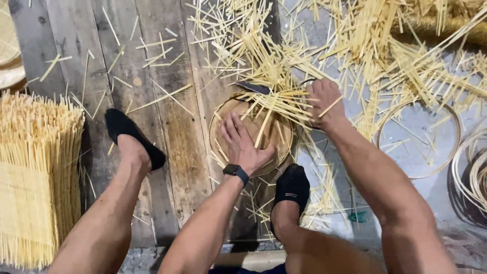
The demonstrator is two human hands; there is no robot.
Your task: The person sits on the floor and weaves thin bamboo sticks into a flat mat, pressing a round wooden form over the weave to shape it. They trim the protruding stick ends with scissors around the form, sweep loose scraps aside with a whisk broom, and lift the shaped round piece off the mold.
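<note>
Seen from above, a person sits on a worn wooden plank floor [167, 127], bare legs stretched forward, both feet in black socks. To the left stands a large bundle of woven bamboo mat with upright splint ends [35, 172]. A wide scatter of loose bamboo strips [365, 50] covers the upper right, and an empty bamboo hoop [419, 139] lies on the grey ground at right.

Between the feet sits a small round woven bamboo tray [251, 133], ringed by a hoop, with strip ends fanning out past its far edge. The left hand [243, 144], wearing a black smartwatch [236, 171], lies flat and open on the weave, fingers spread, pressing it down and gripping nothing. The right hand [324, 104] is curled over the tray's far right rim, among projecting strips; whether it pinches a strip cannot be told. A dark blade [253, 88] rests just beyond the tray.

Judging from this, good work calls for steady downward pressure from the flat palm so the weave stays seated inside the hoop while the other hand handles the loose ends one at a time.
</note>
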